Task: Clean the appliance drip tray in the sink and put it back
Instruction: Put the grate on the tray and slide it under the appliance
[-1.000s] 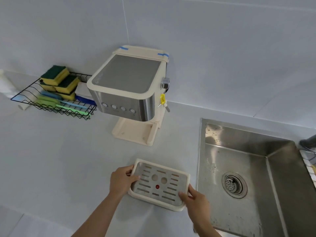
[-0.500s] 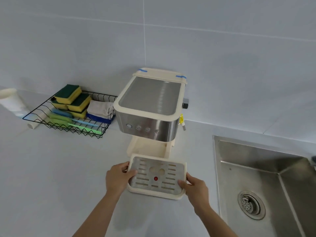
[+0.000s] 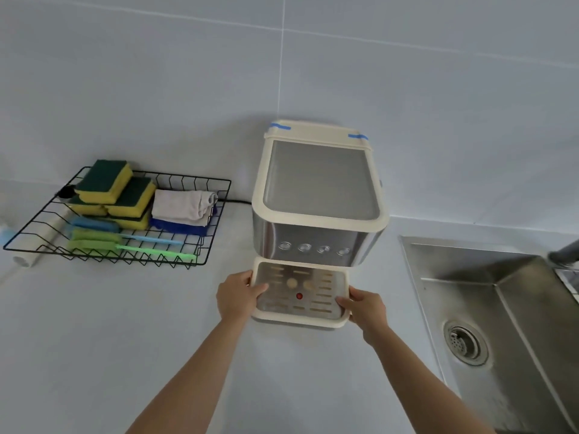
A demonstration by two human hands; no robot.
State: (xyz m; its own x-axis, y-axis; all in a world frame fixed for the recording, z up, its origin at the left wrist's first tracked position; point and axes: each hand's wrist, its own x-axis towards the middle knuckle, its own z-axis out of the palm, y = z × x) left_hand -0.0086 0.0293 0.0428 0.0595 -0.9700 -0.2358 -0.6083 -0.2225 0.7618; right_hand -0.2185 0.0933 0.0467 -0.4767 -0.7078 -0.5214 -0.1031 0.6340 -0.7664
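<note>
your left hand (image 3: 238, 298) grips the left rim of the cream plastic drip tray with its slotted steel grate (image 3: 301, 295), thumb lying over the grate; your right hand (image 3: 365, 308) is closed on the near right corner, fingers curled under the edge. the tray sits at the foot of the cream and brushed-steel coffee machine (image 3: 319, 200), its far edge tucked beneath the row of round buttons and its near edge sticking out toward you, so it looks most of the way home but probably not fully seated.

to finish well, keep the tray flat and square to the machine's base and press evenly with both hands, so neither side runs ahead and jams. watch the small red float (image 3: 299, 296) in the grate; it should stay level. ease your thumb off the grate before letting go so the plate doesn't lift.

hard to judge from here: the machine's body overhangs the back of the tray, so the slot or stop it meets is hidden. the stainless steel sink (image 3: 488, 296) is cut off at the right, with only a dark stub of tap showing. whether the tray is dry cannot be told.
</note>
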